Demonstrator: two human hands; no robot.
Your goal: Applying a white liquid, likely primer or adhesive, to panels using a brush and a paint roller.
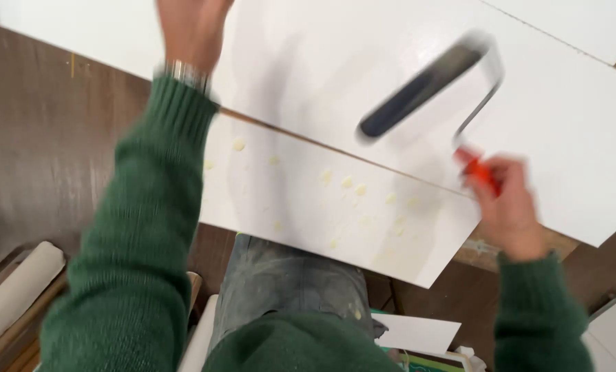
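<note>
I see my right hand (507,207) on the right, fingers wrapped tight around the orange handle of a paint roller (421,89), whose dark sleeve lies blurred on the far white board (363,62). My left hand (192,27) rests on that same board at the far left, partly cut off by the frame edge, so I cannot tell how open it is. A near white board (321,213), spotted with pale yellow drops, lies just beside the far one, above my jeans (287,282).
</note>
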